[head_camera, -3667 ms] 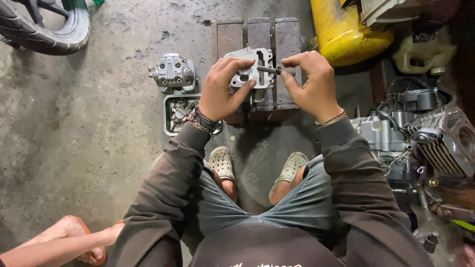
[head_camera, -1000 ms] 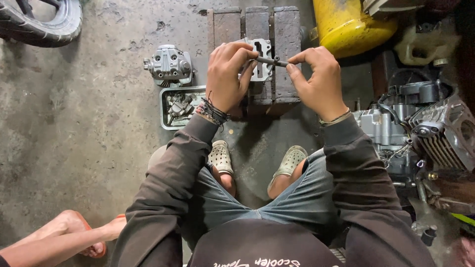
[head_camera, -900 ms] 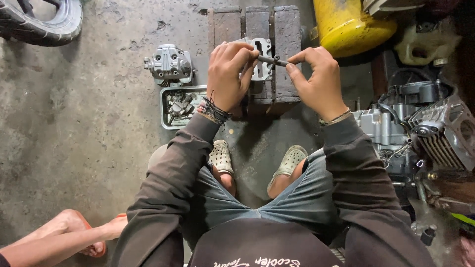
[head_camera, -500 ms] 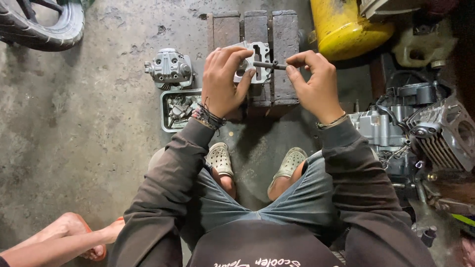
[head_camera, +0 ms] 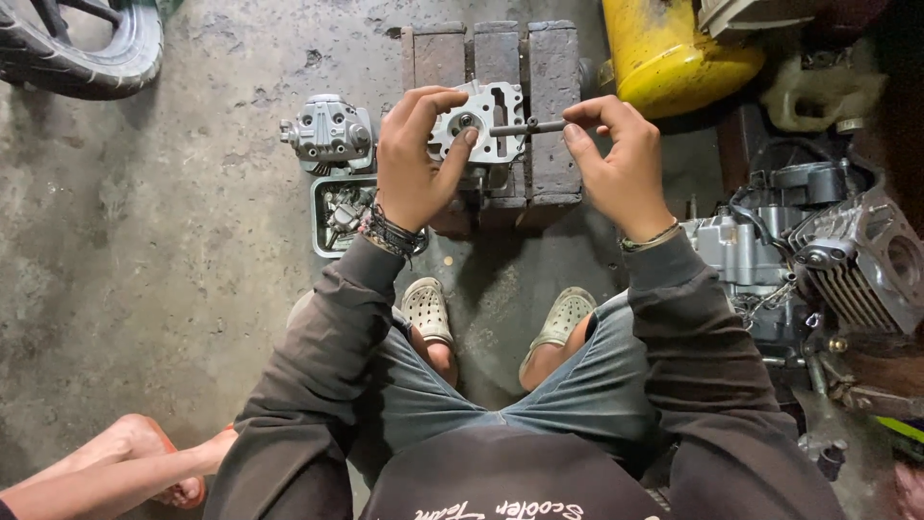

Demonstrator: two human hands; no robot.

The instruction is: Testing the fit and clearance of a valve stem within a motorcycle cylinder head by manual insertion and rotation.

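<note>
Grey cast-metal engine part (head_camera: pixel 486 120) sitting upright in my grip, over the bricks; thin dark rod (head_camera: pixel 527 126) lying level, tip touching it.

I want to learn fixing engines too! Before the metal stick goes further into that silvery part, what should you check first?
1. Left hand has a firm hold on the silvery engine part: ok, fingers wrap its edge.
2. Right hand pinches the thin metal rod: ok, fingertips grip its outer end.
3. Rod lined up with the part: ok, it lies level with its tip at the part.
4. Part has support: ok, it sits over the bricks.
5. Hole clean inside: cannot tell, too small to see.
6. Spare pieces close by: ok, the small tray of parts sits beside the left wrist.
</note>
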